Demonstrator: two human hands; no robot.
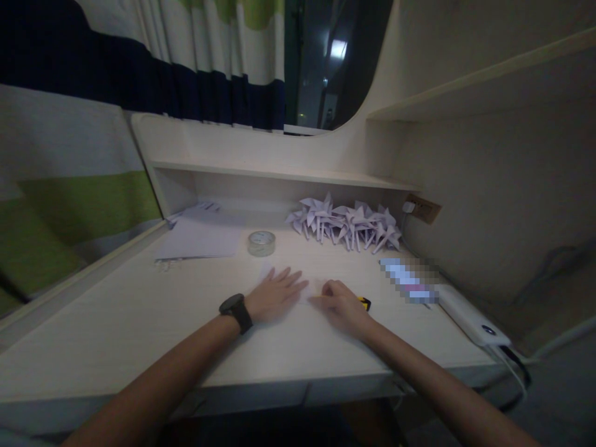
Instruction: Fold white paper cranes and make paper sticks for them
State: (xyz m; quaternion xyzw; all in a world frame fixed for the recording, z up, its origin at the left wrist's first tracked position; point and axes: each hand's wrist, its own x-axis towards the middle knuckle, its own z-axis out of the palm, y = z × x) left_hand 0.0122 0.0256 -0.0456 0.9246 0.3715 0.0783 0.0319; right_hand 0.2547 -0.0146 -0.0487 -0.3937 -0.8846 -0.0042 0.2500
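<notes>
Left hand [274, 293] lies flat on a pale paper sheet [302, 273] mid-table [139, 323], grip spread apart. Right hand [342, 305] rests on the sheet's right edge, grip curled together over a yellow-and-black tool [365, 303]; whether it clamps it, I cannot tell. Tape roll [261, 243] sits behind

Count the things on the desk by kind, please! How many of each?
Tape roll: 1
Power bank: 1
Paper stack: 1
Pinwheel heap: 1, single pinwheels too tangled to count
Yellow-and-black tool: 1
Hands: 2, left hand and right hand
Total: 7
</notes>
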